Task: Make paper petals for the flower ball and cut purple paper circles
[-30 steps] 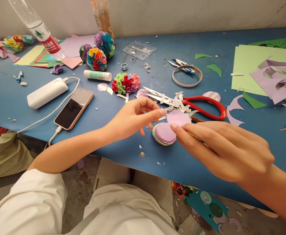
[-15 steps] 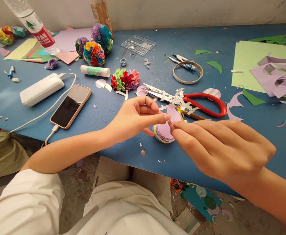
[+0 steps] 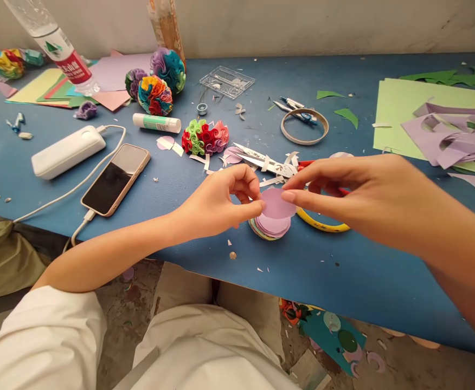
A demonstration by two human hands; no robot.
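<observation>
Between my two hands a light purple paper circle (image 3: 277, 202) is held flat, tilted toward me. My left hand (image 3: 229, 200) is closed, its thumb and fingers pinching the circle's left edge. At the right edge, the thumb and forefinger of my right hand (image 3: 351, 184) close on the paper. Just below lies a stack of paper circles (image 3: 273, 227), purple on top with yellow and green layers beneath. Behind the hands are scissors (image 3: 268, 162) with paper strips over the blades; my right hand hides most of their red handle. A yellow handle (image 3: 322, 223) shows under that hand.
Curled-paper flowers (image 3: 205, 136), a glue stick (image 3: 156, 123), a phone (image 3: 116, 180) on a cable and a white power bank (image 3: 68, 152) lie leftward. A tape ring (image 3: 305, 127) and compass (image 3: 298, 108) are behind; green sheets (image 3: 392, 114) and purple offcuts (image 3: 444, 135) lie right.
My hands have moved apart from a close pinch, and the purple circle now lies spread between them. My right hand has risen, covering the red handle and uncovering the yellow one.
</observation>
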